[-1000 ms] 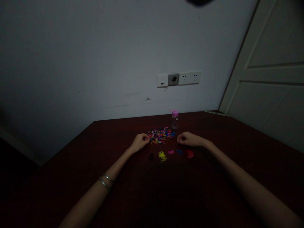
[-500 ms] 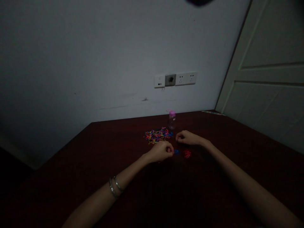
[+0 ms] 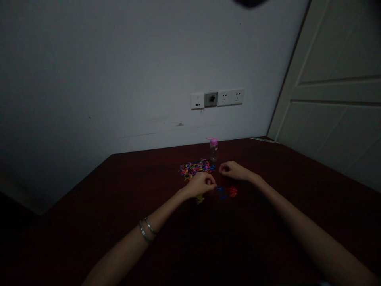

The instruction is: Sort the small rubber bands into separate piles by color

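My left hand (image 3: 200,184) is closed in a pinch just left of a small group of blue pieces (image 3: 221,192); what the fingertips hold is too small and dark to name. My right hand (image 3: 233,171) hovers or rests beyond a group of red pieces (image 3: 232,192), thumb and fingers curled together, and I cannot see anything in them. A heap of small looped pieces in many colours (image 3: 194,167), like paper clips, lies just beyond my left hand. Some yellow pieces (image 3: 199,199) sit below my left wrist.
Behind the heap stands a clear bottle with a pink lid (image 3: 213,150). The dark red table (image 3: 143,178) meets a wall with a row of sockets (image 3: 217,99). A pale panelled door (image 3: 333,95) is at the right. The room is dim.
My left hand has lifted slightly away, so the yellow pieces and more of the blue ones show. My right hand has barely moved. The whole view has shifted a little.
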Tool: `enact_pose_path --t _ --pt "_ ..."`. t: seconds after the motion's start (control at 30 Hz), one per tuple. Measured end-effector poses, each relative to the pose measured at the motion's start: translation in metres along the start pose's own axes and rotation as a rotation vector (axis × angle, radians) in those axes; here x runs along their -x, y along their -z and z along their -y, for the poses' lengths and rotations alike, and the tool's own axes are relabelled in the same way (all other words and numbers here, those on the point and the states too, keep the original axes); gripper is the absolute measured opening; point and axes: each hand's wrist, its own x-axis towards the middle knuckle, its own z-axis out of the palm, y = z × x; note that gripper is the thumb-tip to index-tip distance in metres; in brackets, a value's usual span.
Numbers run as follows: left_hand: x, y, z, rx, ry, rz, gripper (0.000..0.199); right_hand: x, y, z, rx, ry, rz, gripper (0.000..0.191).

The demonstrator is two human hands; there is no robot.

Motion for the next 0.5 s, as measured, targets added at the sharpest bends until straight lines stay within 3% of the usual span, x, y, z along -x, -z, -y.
enact_pose_path --t 0.27,0.4,0.5 --pt "-0.001 0.054 0.074 0.110 0.228 -0.422 0.032 0.001 -0.012 0.008 0.152 -0.015 -0.085 0.027" --pt "0.009 0.074 0.116 0.110 0.337 -0.565 0.032 -0.001 -0.019 0.019 0.236 0.006 -0.112 0.028" --pt "0.017 0.082 0.138 0.082 0.368 -0.601 0.033 -0.004 -0.022 0.020 0.299 -0.004 -0.143 0.027"
